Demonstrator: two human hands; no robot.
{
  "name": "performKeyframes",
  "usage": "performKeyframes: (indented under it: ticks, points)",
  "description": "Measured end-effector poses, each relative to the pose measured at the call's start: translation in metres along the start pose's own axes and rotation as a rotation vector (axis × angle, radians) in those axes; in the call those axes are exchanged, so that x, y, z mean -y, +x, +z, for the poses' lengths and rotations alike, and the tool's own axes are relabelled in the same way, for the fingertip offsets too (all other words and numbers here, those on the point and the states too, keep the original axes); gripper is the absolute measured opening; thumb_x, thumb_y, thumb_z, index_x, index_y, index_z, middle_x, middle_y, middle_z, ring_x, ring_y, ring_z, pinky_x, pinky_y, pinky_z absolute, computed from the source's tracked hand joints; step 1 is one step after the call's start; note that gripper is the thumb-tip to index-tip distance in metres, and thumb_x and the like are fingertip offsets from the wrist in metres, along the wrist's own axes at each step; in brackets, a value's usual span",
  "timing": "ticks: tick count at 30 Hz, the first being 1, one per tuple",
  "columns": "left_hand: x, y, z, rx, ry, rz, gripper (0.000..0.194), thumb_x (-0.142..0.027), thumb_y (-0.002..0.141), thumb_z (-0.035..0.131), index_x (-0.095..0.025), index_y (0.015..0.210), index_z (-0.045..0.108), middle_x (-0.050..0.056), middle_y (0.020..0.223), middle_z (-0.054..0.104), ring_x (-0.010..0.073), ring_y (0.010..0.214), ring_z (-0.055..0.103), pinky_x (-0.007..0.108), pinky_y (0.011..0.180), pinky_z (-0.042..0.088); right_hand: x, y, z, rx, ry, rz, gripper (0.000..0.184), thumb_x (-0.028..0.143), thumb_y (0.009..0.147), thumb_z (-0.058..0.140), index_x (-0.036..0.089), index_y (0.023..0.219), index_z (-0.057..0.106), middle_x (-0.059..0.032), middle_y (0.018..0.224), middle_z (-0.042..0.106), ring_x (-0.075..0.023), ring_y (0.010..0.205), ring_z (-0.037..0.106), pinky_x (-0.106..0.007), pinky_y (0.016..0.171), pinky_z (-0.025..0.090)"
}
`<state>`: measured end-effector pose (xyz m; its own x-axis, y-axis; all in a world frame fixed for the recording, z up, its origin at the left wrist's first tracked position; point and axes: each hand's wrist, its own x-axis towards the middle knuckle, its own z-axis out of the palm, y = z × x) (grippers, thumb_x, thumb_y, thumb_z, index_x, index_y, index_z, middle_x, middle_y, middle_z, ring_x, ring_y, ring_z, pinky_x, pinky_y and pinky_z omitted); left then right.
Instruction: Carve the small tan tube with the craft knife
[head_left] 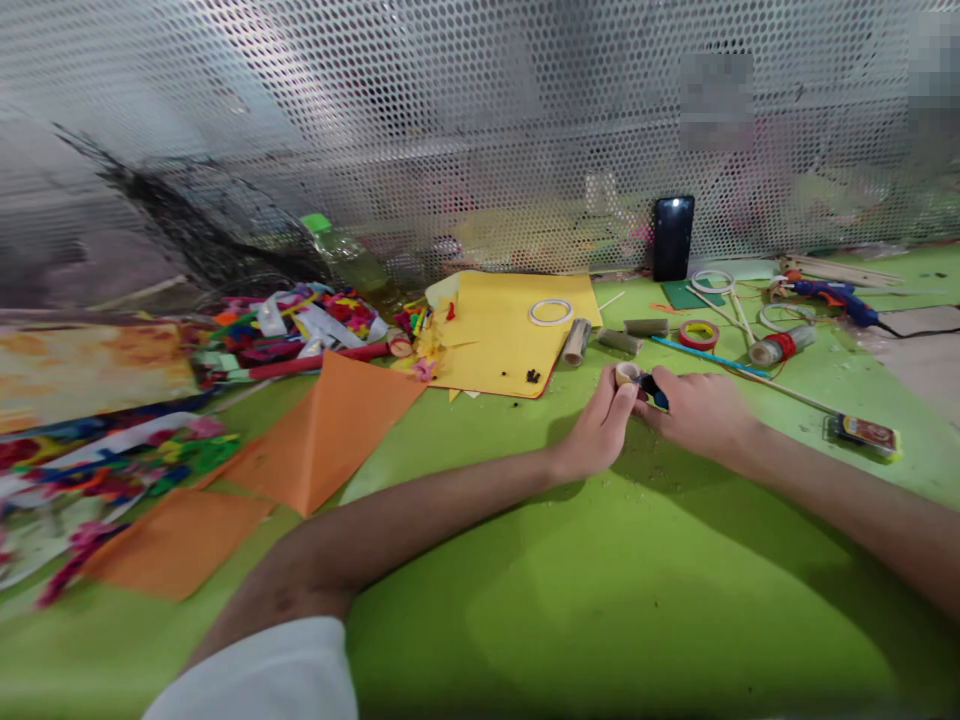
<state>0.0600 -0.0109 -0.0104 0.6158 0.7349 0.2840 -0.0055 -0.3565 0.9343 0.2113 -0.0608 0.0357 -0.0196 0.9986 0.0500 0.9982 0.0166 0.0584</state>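
My left hand (600, 430) is closed around a short, pale hollow tube (627, 374), its round open end tipped up. In my right hand (697, 408) is a small black-and-blue hand tool (654, 390), its tip against or just at the tube's rim; my fingers hide most of it, so its exact kind is unclear. Fine crumbs lie on the green table below the hands. Just beyond are several brown-grey tube pieces (577, 342), a roll of red tape (698, 335) and a thin blue stick (709, 357).
Yellow sheets (502, 340) with a white ring lie ahead; orange paper (315, 430) and colourful scraps (300, 325) are to the left. A phone (673, 238) leans on the perforated metal screen. At right are a blue glue gun (836, 298) and a small box (866, 435).
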Motion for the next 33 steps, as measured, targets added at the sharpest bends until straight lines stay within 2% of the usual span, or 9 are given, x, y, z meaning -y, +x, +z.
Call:
performKeyframes:
  ticks: [4, 14, 19, 24, 28, 31, 33]
  points:
    - [0.000, 0.001, 0.000, -0.011, 0.045, -0.010, 0.031, -0.045, 0.102, 0.031, -0.019, 0.115, 0.040, 0.008, 0.108, 0.050, 0.0194, 0.104, 0.050, 0.039, 0.101, 0.041, -0.001, 0.002, 0.002, 0.002, 0.026, 0.001, 0.048, 0.055, 0.097, 0.029, 0.020, 0.107, 0.060, -0.0130, 0.088, 0.074, -0.0274, 0.077, 0.069, -0.031, 0.056, 0.030]
    - [0.001, 0.000, 0.001, -0.020, 0.062, -0.009, 0.030, -0.043, 0.102, 0.031, -0.018, 0.115, 0.041, 0.008, 0.107, 0.051, 0.0188, 0.101, 0.049, 0.039, 0.099, 0.043, -0.006, 0.007, 0.004, 0.027, 0.132, -0.030, 0.052, 0.060, 0.095, 0.032, 0.020, 0.103, 0.063, -0.0121, 0.088, 0.073, -0.0244, 0.073, 0.066, -0.031, 0.054, 0.028]
    - [0.001, 0.001, 0.001, -0.032, -0.014, -0.041, 0.028, -0.044, 0.102, 0.033, -0.018, 0.108, 0.043, 0.006, 0.100, 0.051, 0.0186, 0.095, 0.051, 0.038, 0.095, 0.046, -0.005, 0.007, 0.002, 0.054, 0.202, -0.037, 0.057, 0.066, 0.094, 0.029, 0.021, 0.097, 0.064, -0.0112, 0.086, 0.073, -0.0240, 0.073, 0.066, -0.031, 0.054, 0.029]
    - [0.002, 0.002, 0.002, -0.037, -0.030, -0.036, 0.027, -0.042, 0.102, 0.033, -0.018, 0.108, 0.044, 0.005, 0.095, 0.052, 0.0181, 0.092, 0.051, 0.037, 0.093, 0.046, 0.001, -0.001, 0.004, -0.036, 0.010, -0.009, 0.057, 0.062, 0.096, 0.026, 0.017, 0.110, 0.059, -0.0142, 0.089, 0.073, -0.0275, 0.076, 0.069, -0.031, 0.054, 0.028]
    - [0.003, 0.003, 0.002, -0.048, -0.090, -0.053, 0.026, -0.041, 0.101, 0.035, -0.018, 0.109, 0.044, 0.006, 0.098, 0.055, 0.0179, 0.094, 0.054, 0.035, 0.092, 0.047, 0.002, -0.003, 0.003, -0.050, -0.058, -0.020, 0.060, 0.062, 0.097, 0.023, 0.016, 0.109, 0.058, -0.0158, 0.090, 0.073, -0.0295, 0.078, 0.069, -0.031, 0.056, 0.030]
    - [0.003, 0.004, 0.001, -0.052, -0.173, -0.124, 0.024, -0.039, 0.100, 0.037, -0.019, 0.107, 0.047, 0.005, 0.096, 0.058, 0.0179, 0.093, 0.056, 0.034, 0.089, 0.048, -0.001, -0.001, -0.002, -0.036, 0.028, -0.052, 0.058, 0.063, 0.096, 0.027, 0.017, 0.109, 0.060, -0.0155, 0.091, 0.073, -0.0285, 0.079, 0.068, -0.031, 0.057, 0.032]
    - [0.003, 0.006, -0.001, -0.067, -0.227, -0.163, 0.022, -0.037, 0.098, 0.038, -0.019, 0.105, 0.049, 0.005, 0.097, 0.059, 0.0183, 0.094, 0.057, 0.034, 0.089, 0.048, -0.003, 0.002, -0.008, 0.006, 0.172, -0.079, 0.050, 0.061, 0.094, 0.036, 0.019, 0.103, 0.062, -0.0126, 0.089, 0.073, -0.0258, 0.077, 0.067, -0.031, 0.057, 0.032]
